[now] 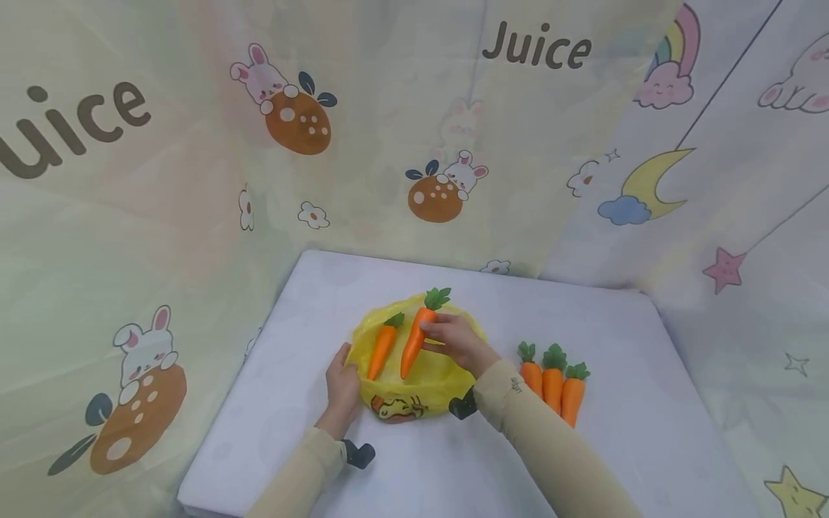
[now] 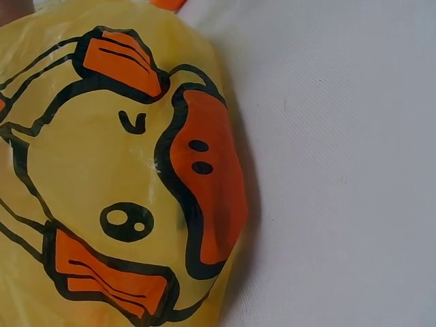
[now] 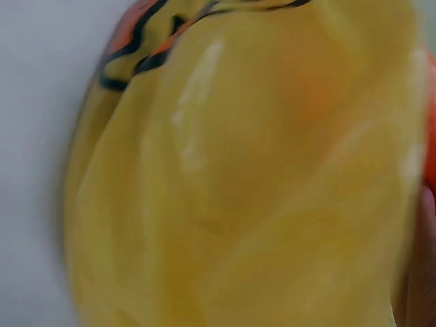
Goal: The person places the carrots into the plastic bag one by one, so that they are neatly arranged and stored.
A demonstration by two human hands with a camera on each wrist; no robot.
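Note:
A yellow plastic bag (image 1: 447, 374) with a printed cartoon face lies spread with its mouth up on the white table. One carrot (image 1: 383, 350) with a green top rests inside it at the left. The right hand (image 1: 456, 339) pinches another carrot (image 1: 414, 342) over the bag's opening, its leaves pointing away from the person. At the bag's left edge the left hand (image 1: 343, 381) grips the rim. In the left wrist view the bag's printed side (image 2: 82, 157) fills the left part. The right wrist view shows yellow plastic (image 3: 238, 170), with part of an orange carrot (image 3: 431, 129) at the right edge.
Several carrots (image 1: 553, 385) lie side by side to the right of the bag, partly behind the right sleeve. The white table (image 1: 615, 338) stands against hanging cloth (image 1: 369, 180) printed with rabbits, flowers and letters.

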